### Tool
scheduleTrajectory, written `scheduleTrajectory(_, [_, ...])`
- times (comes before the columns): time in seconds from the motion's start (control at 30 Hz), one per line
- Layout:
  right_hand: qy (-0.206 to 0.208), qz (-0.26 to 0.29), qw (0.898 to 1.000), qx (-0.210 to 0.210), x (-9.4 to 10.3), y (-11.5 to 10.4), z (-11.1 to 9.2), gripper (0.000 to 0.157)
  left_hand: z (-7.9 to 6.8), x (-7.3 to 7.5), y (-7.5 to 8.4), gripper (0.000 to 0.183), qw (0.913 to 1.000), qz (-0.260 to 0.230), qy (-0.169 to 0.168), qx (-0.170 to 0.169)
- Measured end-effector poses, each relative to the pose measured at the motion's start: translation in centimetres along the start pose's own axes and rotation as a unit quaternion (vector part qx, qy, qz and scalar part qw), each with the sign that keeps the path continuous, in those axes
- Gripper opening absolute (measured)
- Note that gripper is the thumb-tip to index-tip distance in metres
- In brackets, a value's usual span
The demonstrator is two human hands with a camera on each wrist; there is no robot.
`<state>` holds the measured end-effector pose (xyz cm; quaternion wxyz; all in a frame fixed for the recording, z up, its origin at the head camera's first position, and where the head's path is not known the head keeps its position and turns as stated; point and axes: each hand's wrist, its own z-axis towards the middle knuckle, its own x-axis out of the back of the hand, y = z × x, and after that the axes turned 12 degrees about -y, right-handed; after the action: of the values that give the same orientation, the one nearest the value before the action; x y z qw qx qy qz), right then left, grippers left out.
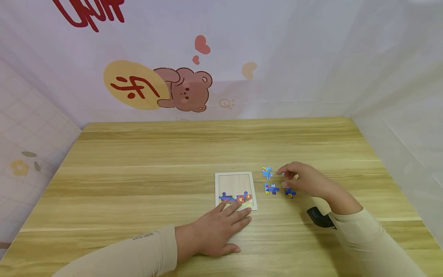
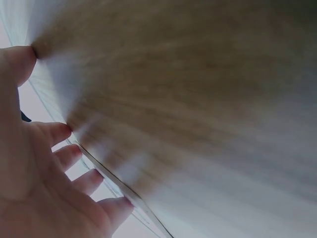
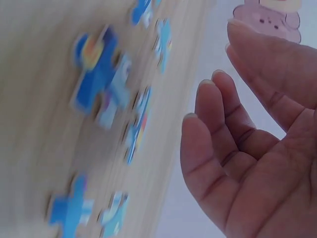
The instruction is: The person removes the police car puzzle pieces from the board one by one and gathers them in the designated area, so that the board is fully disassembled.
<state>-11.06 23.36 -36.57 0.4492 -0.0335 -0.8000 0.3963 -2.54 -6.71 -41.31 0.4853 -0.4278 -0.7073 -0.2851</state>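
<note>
A puzzle tray with a white rim (image 1: 217, 186) lies on the table, joined puzzle pieces (image 1: 226, 199) along its near side. Across that near edge rests my left hand (image 1: 218, 232), fingers spread; in the left wrist view its fingertips (image 2: 119, 208) meet the tray's edge. My right hand (image 1: 309, 182) hovers right of the tray over loose blue puzzle pieces (image 1: 271, 188), partly hiding some. Its fingers are loosely bent, with nothing between them in the right wrist view. Below it there, a dark blue piece (image 3: 99, 77) and a light blue piece (image 3: 69, 208) lie apart from the fingers.
The wood-grain table (image 1: 138, 161) extends around the tray on all sides. Behind it hangs a pale curtain (image 1: 294, 57) printed with a bear (image 1: 190, 90) and hearts. A black device (image 1: 320, 218) sits at the right wrist.
</note>
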Motion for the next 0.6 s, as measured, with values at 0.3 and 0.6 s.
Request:
scheduleTrajectory(0.3, [-0.012, 0.004, 1.0, 0.026, -1.0, -2.1, 2.1, 0.024, -0.1, 0.2, 0.0, 0.069, 1.0, -0.001, 0.004, 0.0])
scheduleTrajectory(0.6, [-0.031, 0.005, 0.999, 0.043, -2.2, -3.5, 4.2, 0.022, 0.0, 0.3, 0.0, 0.068, 0.9999, 0.013, 0.002, -0.004])
